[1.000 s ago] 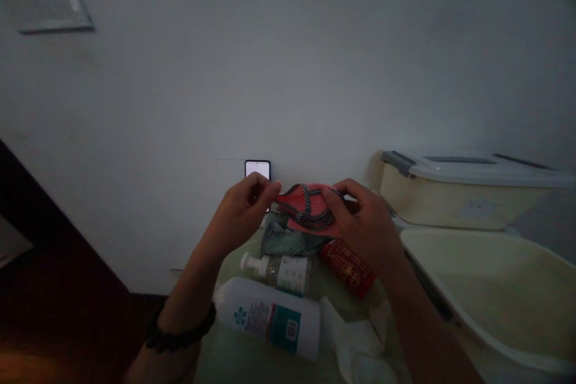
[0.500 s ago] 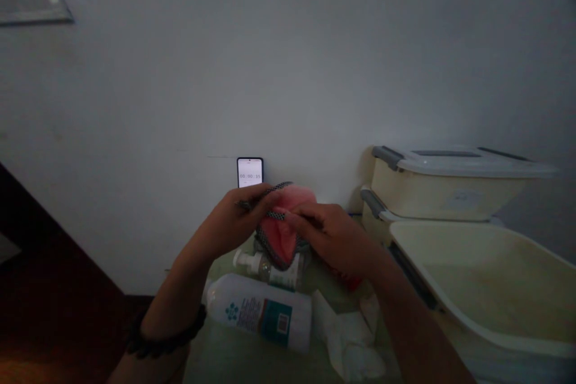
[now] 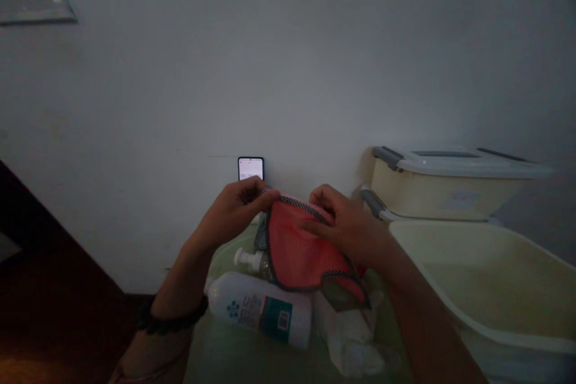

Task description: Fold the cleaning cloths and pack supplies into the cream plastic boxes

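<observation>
A pinkish-red cloth (image 3: 301, 246) with dark checked edging hangs spread between my two hands. My left hand (image 3: 238, 207) pinches its upper left corner between thumb and fingers. My right hand (image 3: 346, 225) grips the upper right part, with the thumb on the front and the other fingers partly hidden behind. Just under the cloth is a small clear pump bottle (image 3: 252, 259) with a white head, largely covered by it. Nearer to me, a large white bottle (image 3: 261, 309) with a teal label lies on its side.
A phone (image 3: 251, 168) showing a timer leans against the wall behind my left hand. Crumpled white wrapping or tissue (image 3: 351, 342) lies on the green tabletop (image 3: 238, 363). On the right are an open cream bin (image 3: 495, 270) and a lidded cream box (image 3: 445, 192).
The cloth has gone from bunched and folded to spread out and hanging lower. My right hand has moved right, away from my left, which has shifted slightly.
</observation>
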Motion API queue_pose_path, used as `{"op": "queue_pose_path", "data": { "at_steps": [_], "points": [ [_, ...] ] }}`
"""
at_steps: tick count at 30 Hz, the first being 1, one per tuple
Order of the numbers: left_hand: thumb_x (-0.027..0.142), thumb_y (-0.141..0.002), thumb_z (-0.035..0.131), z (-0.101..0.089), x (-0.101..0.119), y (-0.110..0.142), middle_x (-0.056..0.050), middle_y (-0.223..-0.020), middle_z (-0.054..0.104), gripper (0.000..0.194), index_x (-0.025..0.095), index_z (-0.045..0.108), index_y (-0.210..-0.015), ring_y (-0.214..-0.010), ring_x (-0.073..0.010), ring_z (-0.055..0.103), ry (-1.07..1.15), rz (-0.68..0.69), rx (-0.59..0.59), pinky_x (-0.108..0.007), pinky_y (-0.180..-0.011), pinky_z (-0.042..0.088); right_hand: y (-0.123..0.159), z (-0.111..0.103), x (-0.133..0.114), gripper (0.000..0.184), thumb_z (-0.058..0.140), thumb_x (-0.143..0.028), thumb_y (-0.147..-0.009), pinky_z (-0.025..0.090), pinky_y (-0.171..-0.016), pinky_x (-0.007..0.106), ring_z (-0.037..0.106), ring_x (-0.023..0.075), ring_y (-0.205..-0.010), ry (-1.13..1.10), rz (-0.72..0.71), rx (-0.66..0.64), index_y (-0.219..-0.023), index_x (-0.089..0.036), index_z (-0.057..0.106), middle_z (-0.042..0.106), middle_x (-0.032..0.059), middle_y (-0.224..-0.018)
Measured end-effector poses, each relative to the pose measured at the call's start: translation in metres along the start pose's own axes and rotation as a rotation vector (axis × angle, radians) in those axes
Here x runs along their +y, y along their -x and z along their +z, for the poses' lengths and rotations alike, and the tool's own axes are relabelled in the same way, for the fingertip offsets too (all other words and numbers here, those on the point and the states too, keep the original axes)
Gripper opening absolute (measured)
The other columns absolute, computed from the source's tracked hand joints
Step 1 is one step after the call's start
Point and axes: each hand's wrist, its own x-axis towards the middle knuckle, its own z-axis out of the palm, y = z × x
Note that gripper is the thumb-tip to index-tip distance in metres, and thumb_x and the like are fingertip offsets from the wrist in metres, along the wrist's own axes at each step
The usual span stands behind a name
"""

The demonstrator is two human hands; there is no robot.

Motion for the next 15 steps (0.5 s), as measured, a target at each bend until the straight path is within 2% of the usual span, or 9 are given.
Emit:
{"op": "queue_pose_path", "data": {
  "at_steps": [1, 3, 5, 6, 7, 9, 11, 15],
  "points": [
    [0.041, -0.083, 0.051, 0.000, -0.003, -0.001, 0.002, -0.062, 0.054, 0.030, 0.016, 0.053, -0.067, -0.059, -0.0114, 0.051, -0.022, -0.003, 0.006, -0.023, -0.057, 0.041, 0.001, 0.000, 0.001, 0.020, 0.056, -0.034, -0.080, 0.035, -0.054, 0.022, 0.051, 0.0119, -0.061, 0.058, 0.015, -0.021, -0.093, -0.020, 0.051, 0.055, -0.0032, -0.068],
    [0.043, -0.087, 0.041, 0.003, -0.014, -0.004, -0.002, -0.072, 0.060, 0.033, 0.015, 0.056, -0.077, -0.068, -0.0143, 0.056, -0.116, -0.030, -0.048, -0.026, -0.064, 0.044, -0.001, 0.003, 0.008, 0.028, 0.047, -0.023, -0.084, 0.040, -0.067, 0.026, 0.057, 0.0162, -0.079, 0.203, 0.068, -0.019, -0.112, -0.018, 0.049, 0.062, 0.0047, -0.088],
    [0.045, -0.091, 0.030, 0.011, -0.030, -0.005, -0.009, -0.093, 0.065, 0.041, 0.015, 0.057, -0.095, -0.084, -0.0182, 0.059, -0.249, -0.064, -0.181, -0.031, -0.074, 0.045, -0.004, 0.011, 0.020, 0.040, 0.038, -0.019, -0.087, 0.039, -0.083, 0.031, 0.053, 0.0213, -0.103, 0.352, 0.133, -0.007, -0.126, -0.014, 0.042, 0.058, 0.0136, -0.112],
    [0.044, -0.092, 0.024, 0.017, -0.038, -0.005, -0.011, -0.105, 0.064, 0.044, 0.015, 0.054, -0.107, -0.092, -0.0198, 0.058, -0.342, -0.087, -0.262, -0.033, -0.079, 0.045, -0.006, 0.016, 0.028, 0.046, 0.037, -0.020, -0.088, 0.036, -0.090, 0.033, 0.047, 0.0231, -0.113, 0.422, 0.161, -0.052, -0.132, -0.012, 0.035, 0.053, 0.0165, -0.121],
    [0.045, -0.091, 0.027, 0.024, -0.046, -0.005, -0.012, -0.112, 0.062, 0.045, 0.016, 0.052, -0.114, -0.098, -0.0216, 0.057, -0.372, -0.092, -0.317, -0.035, -0.082, 0.044, -0.008, 0.022, 0.036, 0.050, 0.038, -0.021, -0.087, 0.034, -0.093, 0.035, 0.043, 0.0256, -0.118, 0.446, 0.180, -0.086, -0.135, -0.009, 0.032, 0.049, 0.0195, -0.126],
    [0.043, -0.084, 0.045, 0.036, -0.059, -0.004, -0.012, -0.116, 0.062, 0.039, 0.018, 0.056, -0.112, -0.104, -0.0244, 0.055, -0.408, -0.086, -0.409, -0.035, -0.086, 0.041, -0.011, 0.034, 0.052, 0.055, 0.045, -0.027, -0.085, 0.036, -0.092, 0.038, 0.043, 0.0288, -0.120, 0.468, 0.197, -0.169, -0.136, -0.008, 0.033, 0.047, 0.0216, -0.129],
    [0.038, -0.079, 0.054, 0.044, -0.065, -0.002, -0.012, -0.109, 0.065, 0.031, 0.017, 0.064, -0.100, -0.101, -0.0263, 0.057, -0.443, -0.088, -0.495, -0.036, -0.086, 0.041, -0.010, 0.043, 0.063, 0.050, 0.050, -0.031, -0.082, 0.040, -0.087, 0.036, 0.053, 0.0277, -0.111, 0.478, 0.196, -0.283, -0.128, -0.013, 0.046, 0.053, 0.0187, -0.125],
    [0.041, -0.081, 0.048, 0.042, -0.063, 0.000, -0.009, -0.081, 0.070, 0.032, 0.017, 0.068, -0.085, -0.079, -0.0242, 0.062, -0.469, -0.119, -0.626, -0.032, -0.069, 0.044, -0.006, 0.048, 0.066, 0.039, 0.054, -0.032, -0.079, 0.045, -0.078, 0.031, 0.062, 0.0240, -0.097, 0.512, 0.214, -0.428, -0.115, -0.018, 0.058, 0.064, 0.0128, -0.112]
  ]
}}
